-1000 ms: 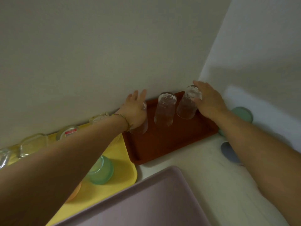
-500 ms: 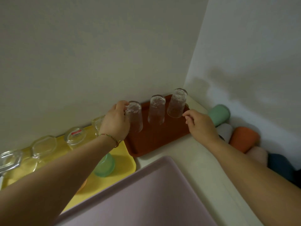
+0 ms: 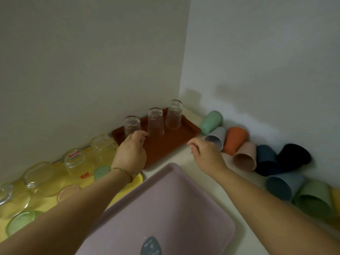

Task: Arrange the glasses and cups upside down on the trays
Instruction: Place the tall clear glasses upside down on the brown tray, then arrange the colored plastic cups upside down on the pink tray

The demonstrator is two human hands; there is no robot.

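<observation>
R hand (image 3: pixel 207 153), fingers loosely curled, empty, is nearer the plastic cups. The grey cup (image 3: pixel 217 137) lies on its side just right of its fingertips, mouth toward the hand, long axis running away to the right. L hand (image 3: pixel 131 156), loosely curled, nothing held, is just in front of the leftmost inverted glass (image 3: pixel 132 124) on the brown tray (image 3: pixel 165 148). Prob. an R-hand pick.

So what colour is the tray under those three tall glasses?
Reddish-brown tray; the head view shows it.

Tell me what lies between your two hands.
In the head view, only a bare stretch of the brown tray and a strip of countertop lie between the left hand and the right hand.
</observation>
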